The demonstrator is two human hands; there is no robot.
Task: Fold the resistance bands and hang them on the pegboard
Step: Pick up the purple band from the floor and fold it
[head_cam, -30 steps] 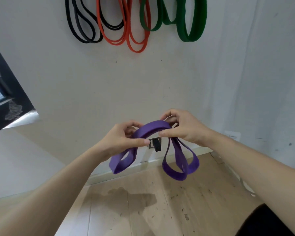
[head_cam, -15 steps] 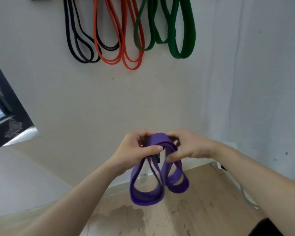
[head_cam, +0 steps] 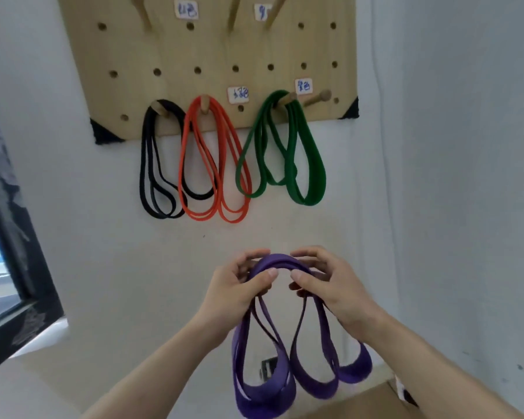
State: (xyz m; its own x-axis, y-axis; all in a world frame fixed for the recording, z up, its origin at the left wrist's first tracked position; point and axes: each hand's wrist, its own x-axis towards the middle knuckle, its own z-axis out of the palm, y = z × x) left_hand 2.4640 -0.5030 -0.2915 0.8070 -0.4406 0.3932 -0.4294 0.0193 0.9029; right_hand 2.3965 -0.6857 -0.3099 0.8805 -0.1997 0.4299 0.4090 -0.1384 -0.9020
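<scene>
A folded purple resistance band (head_cam: 285,367) hangs in several loops below my hands, in front of the white wall. My left hand (head_cam: 239,290) grips the top of the fold from the left, thumb on the front. My right hand (head_cam: 324,282) pinches the same top from the right. Above is the wooden pegboard (head_cam: 206,55). On its pegs hang a black band (head_cam: 156,164), an orange band (head_cam: 212,164) and a green band (head_cam: 288,152). A bare wooden peg (head_cam: 316,98) sticks out at the board's lower right, under a paper label.
A dark window frame (head_cam: 15,267) stands at the left with a white sill below it. White walls meet in a corner at the right. A small wall socket (head_cam: 266,368) shows behind the purple loops, and a strip of wooden floor (head_cam: 363,403) lies at the bottom.
My hands have lifted the purple band higher and my view has tilted up, bringing the pegboard and its pegs into sight. The loops now hang gathered under both hands.
</scene>
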